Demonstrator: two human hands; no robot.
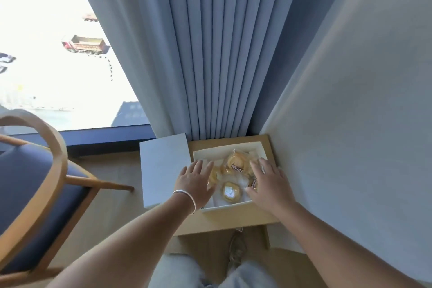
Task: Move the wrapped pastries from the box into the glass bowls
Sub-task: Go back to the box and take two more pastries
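An open white box [224, 210] stands on a small wooden table [233, 222] in the corner. Several wrapped yellow pastries lie inside: one at the near middle [230, 192], one at the far middle [237, 162], and others partly hidden under my hands. My left hand [195, 182] hovers over the box's left side with fingers spread and straight. My right hand [268, 182] hovers over the right side, fingers also straight. I cannot tell whether either hand touches a pastry. No glass bowl is in view.
The box's white lid [163, 168] lies flat to the left of the box. A wooden chair with a blue seat [35, 194] stands at the left. Blue curtains [210, 54] hang behind the table, and a wall [350, 124] closes the right side.
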